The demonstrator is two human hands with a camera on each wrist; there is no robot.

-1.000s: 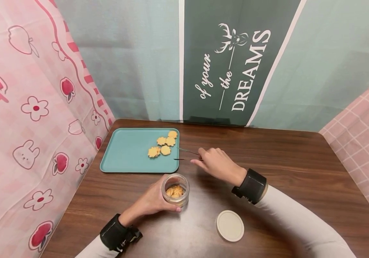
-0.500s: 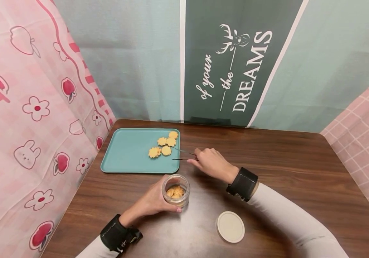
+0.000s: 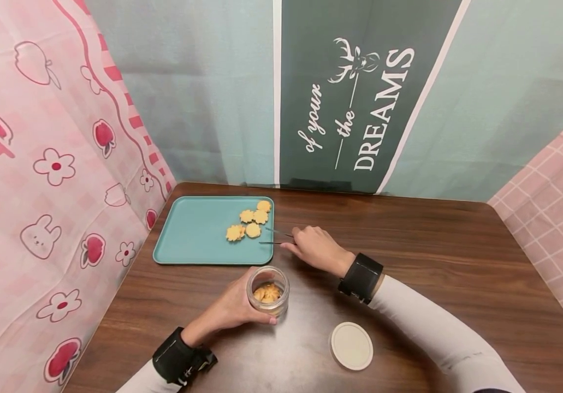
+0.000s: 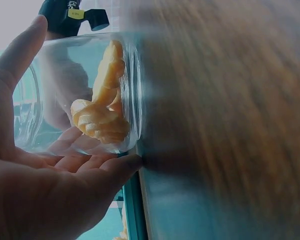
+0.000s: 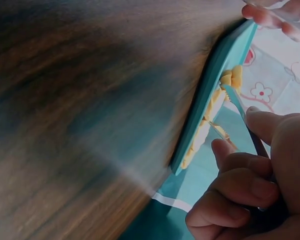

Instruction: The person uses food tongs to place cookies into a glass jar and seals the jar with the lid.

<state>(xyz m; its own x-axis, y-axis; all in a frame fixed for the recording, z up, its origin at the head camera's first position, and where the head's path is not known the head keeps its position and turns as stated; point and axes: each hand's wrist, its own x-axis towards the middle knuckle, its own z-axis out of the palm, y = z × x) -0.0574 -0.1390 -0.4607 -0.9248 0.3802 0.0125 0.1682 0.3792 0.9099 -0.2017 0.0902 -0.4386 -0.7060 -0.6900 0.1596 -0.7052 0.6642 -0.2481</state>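
My left hand (image 3: 232, 303) grips a clear glass jar (image 3: 282, 310), its open mouth facing up. A few golden cookies (image 4: 102, 117) lie at the jar's bottom. In my right hand (image 3: 318, 250) is a pair of metal tongs (image 3: 272, 243), arms spread apart. Their tips reach over the right edge of the teal tray (image 3: 193, 229), just right of the nearest cookie (image 3: 253, 230). Several flower-shaped and round cookies are grouped on that side of the tray. The right wrist view shows thumb and fingers wrapped round the tongs (image 5: 257, 142), with cookies beyond the tips.
A round cream lid (image 3: 352, 345) lies on the wooden table (image 3: 433, 245) in front of my right forearm. Pink printed cloth (image 3: 65, 218) hangs at the left, and a green curtain (image 3: 202, 98) hangs behind the table.
My right hand has moved slightly left, bringing the tongs' tips farther over the tray toward the cookies. The left hand and the jar have stayed in place.
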